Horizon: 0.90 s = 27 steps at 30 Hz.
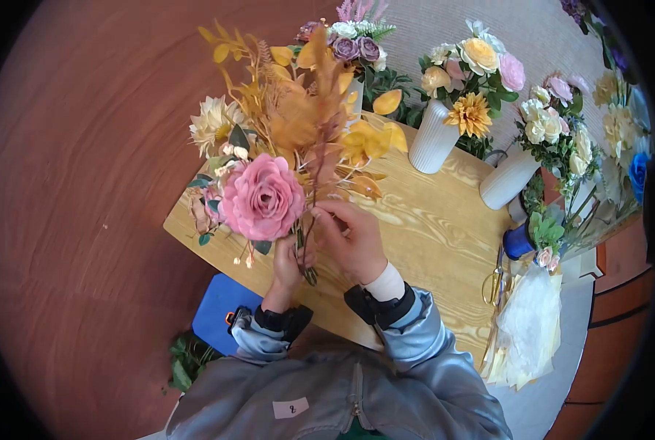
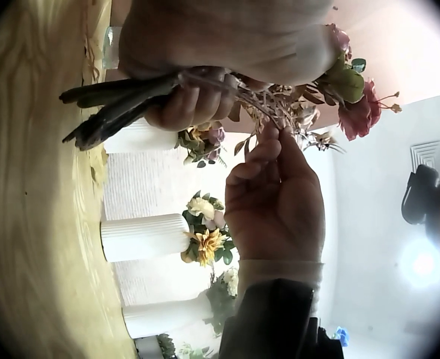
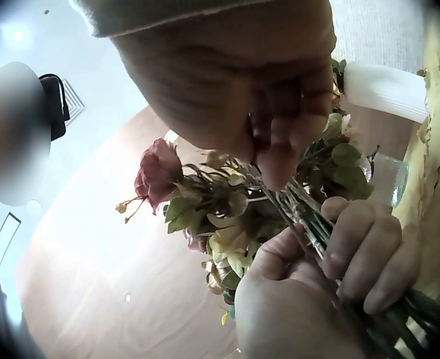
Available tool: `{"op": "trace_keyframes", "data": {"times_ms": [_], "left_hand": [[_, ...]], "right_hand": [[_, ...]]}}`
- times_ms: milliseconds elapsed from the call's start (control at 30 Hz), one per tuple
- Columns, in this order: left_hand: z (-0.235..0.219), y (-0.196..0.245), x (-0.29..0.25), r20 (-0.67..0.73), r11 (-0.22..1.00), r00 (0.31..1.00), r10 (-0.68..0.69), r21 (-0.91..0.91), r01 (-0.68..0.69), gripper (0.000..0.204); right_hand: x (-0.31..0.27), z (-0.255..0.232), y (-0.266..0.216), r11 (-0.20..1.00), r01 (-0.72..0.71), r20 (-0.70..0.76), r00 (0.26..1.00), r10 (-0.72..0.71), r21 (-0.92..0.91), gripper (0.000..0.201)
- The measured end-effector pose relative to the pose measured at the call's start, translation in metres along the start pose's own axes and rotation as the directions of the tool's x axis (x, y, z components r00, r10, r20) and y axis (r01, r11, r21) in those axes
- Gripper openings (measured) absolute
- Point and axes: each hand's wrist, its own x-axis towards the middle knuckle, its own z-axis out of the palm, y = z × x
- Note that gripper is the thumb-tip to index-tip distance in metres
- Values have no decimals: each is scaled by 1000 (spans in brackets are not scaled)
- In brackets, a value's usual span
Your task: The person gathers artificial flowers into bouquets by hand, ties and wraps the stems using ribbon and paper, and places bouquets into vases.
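My left hand [image 1: 288,265] grips a bundle of artificial flower stems [image 2: 119,105], its fingers wrapped round them above the cut ends. Out of the bundle rise a large pink rose [image 1: 265,196], a cream flower [image 1: 214,123], yellow-orange leaves [image 1: 368,141] and a tall brownish plume [image 1: 329,77]. Just above the left hand, my right hand [image 1: 358,240] pinches a thin brown stem between thumb and fingertips, at the bouquet's right side. In the right wrist view the left hand's fingers [image 3: 369,250] curl round the gathered stems, below the right hand.
Beneath the bouquet is a wooden table [image 1: 437,235]. White ribbed vases [image 1: 434,139] of flowers stand along its far side. At right are gold-handled scissors [image 1: 493,284], white wrapping sheets [image 1: 529,330] and a blue pot [image 1: 518,242]. A blue box-like thing [image 1: 221,315] is low at left.
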Motion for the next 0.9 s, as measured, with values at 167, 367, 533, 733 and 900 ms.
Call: {"op": "trace_keyframes", "data": {"times_ms": [167,367,533,733,900], "left_hand": [[9,-1,-3,-74,1000,997,-22,11,23,24],[-12,-18,0,35,999,999,1,54,-3,27],[-19,-39,13,70,983,981,183,-14,-182,34],[-7,-26,6,360,412,765,534,680,-607,33],[6,-23,-4,99,846,928,360,385,-369,27]], "right_hand": [[-1,-5,-2,1000,6,58,998,-5,-4,11],[-5,-5,7,994,74,-6,997,-74,-76,12],[-17,1,31,996,60,-32,998,-58,59,26],[-15,3,23,983,181,-122,976,-182,-17,58],[-12,3,24,962,234,-112,962,-251,-142,63]]}}
